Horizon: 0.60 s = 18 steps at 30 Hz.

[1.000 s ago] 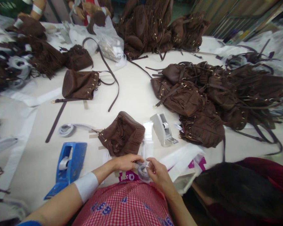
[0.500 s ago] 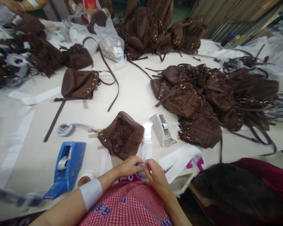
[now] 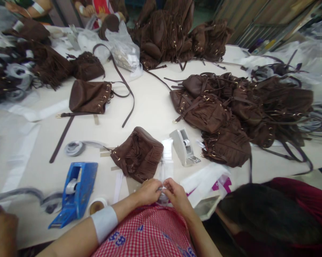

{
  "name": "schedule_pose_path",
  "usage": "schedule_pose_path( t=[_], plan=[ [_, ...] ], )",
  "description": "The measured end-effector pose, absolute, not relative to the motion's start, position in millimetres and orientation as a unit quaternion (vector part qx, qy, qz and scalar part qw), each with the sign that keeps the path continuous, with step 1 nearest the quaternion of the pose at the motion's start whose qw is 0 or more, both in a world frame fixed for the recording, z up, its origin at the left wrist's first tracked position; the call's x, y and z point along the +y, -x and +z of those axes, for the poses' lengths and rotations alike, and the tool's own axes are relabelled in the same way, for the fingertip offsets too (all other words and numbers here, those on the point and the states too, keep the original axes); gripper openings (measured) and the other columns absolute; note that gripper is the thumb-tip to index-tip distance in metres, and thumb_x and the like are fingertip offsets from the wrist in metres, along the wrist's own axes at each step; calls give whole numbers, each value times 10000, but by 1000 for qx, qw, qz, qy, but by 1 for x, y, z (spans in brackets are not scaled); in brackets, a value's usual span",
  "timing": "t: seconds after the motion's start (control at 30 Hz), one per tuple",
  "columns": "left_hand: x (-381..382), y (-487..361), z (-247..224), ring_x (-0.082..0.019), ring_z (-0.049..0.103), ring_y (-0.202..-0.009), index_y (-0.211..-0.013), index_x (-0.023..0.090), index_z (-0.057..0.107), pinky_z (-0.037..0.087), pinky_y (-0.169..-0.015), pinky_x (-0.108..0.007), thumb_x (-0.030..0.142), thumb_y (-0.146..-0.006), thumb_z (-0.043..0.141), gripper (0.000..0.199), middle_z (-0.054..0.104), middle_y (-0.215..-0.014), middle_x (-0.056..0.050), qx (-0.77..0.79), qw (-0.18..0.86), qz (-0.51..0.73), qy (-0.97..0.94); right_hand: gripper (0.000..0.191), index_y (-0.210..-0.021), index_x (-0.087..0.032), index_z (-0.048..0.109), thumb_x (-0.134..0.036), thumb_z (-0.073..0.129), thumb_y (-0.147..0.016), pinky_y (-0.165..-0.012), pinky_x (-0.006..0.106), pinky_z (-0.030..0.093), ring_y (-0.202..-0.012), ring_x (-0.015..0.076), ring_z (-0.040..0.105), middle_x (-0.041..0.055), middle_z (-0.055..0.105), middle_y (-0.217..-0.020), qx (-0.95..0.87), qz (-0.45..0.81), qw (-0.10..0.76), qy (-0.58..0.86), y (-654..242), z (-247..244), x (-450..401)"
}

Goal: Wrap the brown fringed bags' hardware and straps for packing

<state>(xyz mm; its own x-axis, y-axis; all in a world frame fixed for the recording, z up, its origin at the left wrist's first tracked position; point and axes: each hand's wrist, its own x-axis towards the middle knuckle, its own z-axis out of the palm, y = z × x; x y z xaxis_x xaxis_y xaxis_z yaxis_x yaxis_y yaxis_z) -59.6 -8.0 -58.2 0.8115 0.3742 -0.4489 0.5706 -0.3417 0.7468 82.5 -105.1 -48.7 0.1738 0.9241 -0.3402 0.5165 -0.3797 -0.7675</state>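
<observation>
My left hand (image 3: pixel 149 191) and my right hand (image 3: pixel 174 193) meet at the table's near edge, in front of my checked apron (image 3: pixel 150 228). Fingers of both are closed round something small and greyish, too hidden to name. Just beyond them lies a brown fringed bag (image 3: pixel 138 153). White strips (image 3: pixel 167 153) run from the bag's right side toward my fingertips. A grey tape dispenser (image 3: pixel 184 147) stands to the right of the strips, and a blue tape dispenser (image 3: pixel 76 192) is left of my left forearm.
Brown bags (image 3: pixel 216 107) are heaped at the right, with more (image 3: pixel 166 35) at the back. Another bag (image 3: pixel 90 96) lies at the left. A person's dark head (image 3: pixel 270 214) is close at the lower right. Another person's hand (image 3: pixel 3 228) shows at the lower left.
My hands stay together, with fingers slightly shifted. A blurred hand has appeared at the lower left, and the grey strip beside the blue dispenser has moved up.
</observation>
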Motion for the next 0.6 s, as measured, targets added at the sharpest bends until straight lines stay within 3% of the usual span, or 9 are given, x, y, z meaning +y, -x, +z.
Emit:
schedule_pose_path(
  t=[0.13,0.3,0.43,0.6],
  plan=[
    [-16,58,-57,-266,609,-1031,-1025,141,672,438,-914,-353,186,-846,450,288,693,-1051,-136,302,476,-99,-820,124,-805,-212,511,-102,454,-800,-687,280,408,-722,187,558,12,599,-738,-533,385,197,727,-81,-51,-105],
    [-10,60,-61,-238,638,-935,-881,162,690,467,-850,-308,184,-784,518,199,719,-936,-92,287,483,-111,-820,140,-798,-203,507,-86,430,-806,-689,296,392,-751,208,550,61,612,-790,-564,358,156,728,-74,-50,-108],
    [-4,60,-66,-208,655,-829,-839,194,688,486,-739,-261,204,-761,560,149,732,-852,-34,255,506,-125,-814,131,-772,-210,494,-122,427,-841,-688,301,393,-747,209,547,51,593,-781,-576,348,158,723,-75,-45,-111],
    [-13,54,-67,-246,630,-925,-976,168,636,474,-834,-329,155,-834,465,222,705,-971,-97,260,497,-106,-821,91,-811,-225,472,-135,469,-828,-678,274,406,-724,176,545,-6,566,-758,-563,348,195,724,-83,-46,-109]
  ],
)
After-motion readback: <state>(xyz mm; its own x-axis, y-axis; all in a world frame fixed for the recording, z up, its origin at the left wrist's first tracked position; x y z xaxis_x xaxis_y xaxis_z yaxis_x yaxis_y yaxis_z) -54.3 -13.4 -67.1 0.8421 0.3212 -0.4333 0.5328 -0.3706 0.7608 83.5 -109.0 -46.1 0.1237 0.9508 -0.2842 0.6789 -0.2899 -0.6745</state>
